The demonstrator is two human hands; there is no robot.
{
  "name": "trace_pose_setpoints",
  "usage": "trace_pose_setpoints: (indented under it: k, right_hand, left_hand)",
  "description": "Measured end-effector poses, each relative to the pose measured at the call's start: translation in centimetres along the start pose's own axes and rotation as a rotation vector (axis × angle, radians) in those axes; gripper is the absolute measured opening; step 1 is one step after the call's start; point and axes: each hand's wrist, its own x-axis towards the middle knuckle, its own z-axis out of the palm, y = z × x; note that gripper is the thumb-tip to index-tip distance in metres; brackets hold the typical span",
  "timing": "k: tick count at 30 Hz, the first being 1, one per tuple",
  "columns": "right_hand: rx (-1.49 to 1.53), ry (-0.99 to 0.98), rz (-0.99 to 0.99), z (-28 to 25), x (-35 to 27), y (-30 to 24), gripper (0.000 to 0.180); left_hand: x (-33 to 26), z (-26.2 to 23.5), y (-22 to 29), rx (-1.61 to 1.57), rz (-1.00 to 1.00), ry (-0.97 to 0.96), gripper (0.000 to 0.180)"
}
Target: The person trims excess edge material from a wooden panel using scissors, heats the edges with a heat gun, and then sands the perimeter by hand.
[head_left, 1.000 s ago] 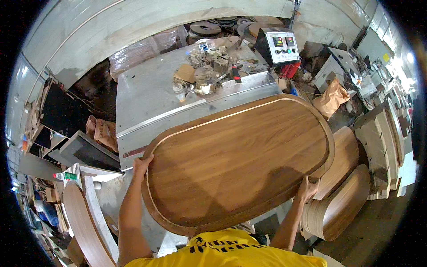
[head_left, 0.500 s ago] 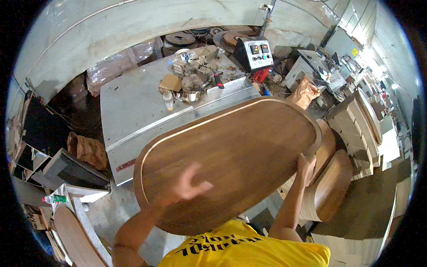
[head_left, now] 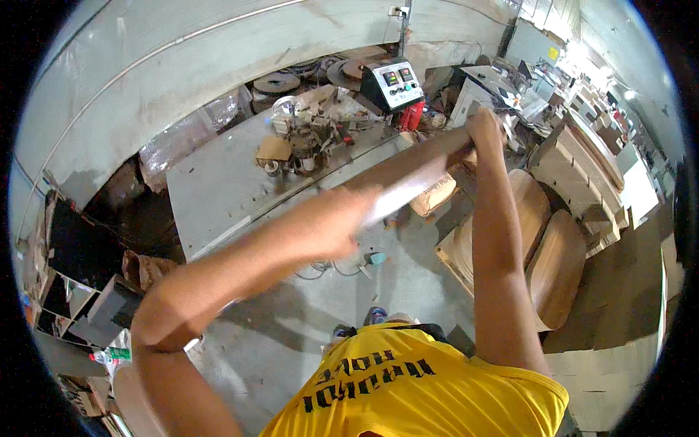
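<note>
- Head view: I see the wooden panel [head_left: 419, 158] tipped nearly edge-on, a brown band stretching between the left hand and the right hand.
- Right hand [head_left: 486, 130]: I make out its fingers clasped narrow around the panel's far end, the arm reaching well forward.
- Left hand [head_left: 341, 222]: it is at the panel's near end, but blurred; I cannot tell whether its fingers are closed on the edge.
- Beyond the left hand I have the grey table [head_left: 207, 193], bearing a cluttered machine [head_left: 309, 138] and a small cardboard piece [head_left: 274, 149].
- Left of the right hand and farther off stands a control box [head_left: 394, 84] with two small displays.
- Below the right hand, to its left, I see a paper sack [head_left: 438, 195].
- Below the right hand, to its right, lie stacked rounded boards [head_left: 559, 266].
- Below the left hand, on the floor [head_left: 408, 284], I spot a small teal object [head_left: 376, 258].
</note>
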Motion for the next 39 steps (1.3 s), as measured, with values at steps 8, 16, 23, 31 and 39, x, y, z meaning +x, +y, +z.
trace_pose_setpoints:
  k: [8,16,23,31,39]
  right_hand:
    - [0.068,-0.324,0.103,-5.4,8.5,-16.5,0.041]
    - [-0.115,-0.246,-0.476,-5.5,10.4,-17.9,0.035]
    - [0.295,-0.159,-0.648,-8.4,7.2,-15.2,0.039]
    - [0.641,-0.201,-0.704,-5.4,7.9,-8.5,0.042]
    - [0.724,-0.677,-0.608,2.5,6.6,-1.8,0.05]
  left_hand:
    - [0.9,-12.6,-10.3,0.029,-0.132,0.211,0.078]
    - [18.8,-9.7,-6.4,0.7,-0.227,0.591,0.051]
    - [31.1,-10.1,-7.1,0.696,-0.251,0.517,0.031]
    - [32.8,-12.5,-6.9,0.594,-0.24,0.556,0.043]
    - [33.3,-14.1,-8.7,0.477,-0.39,0.538,0.056]
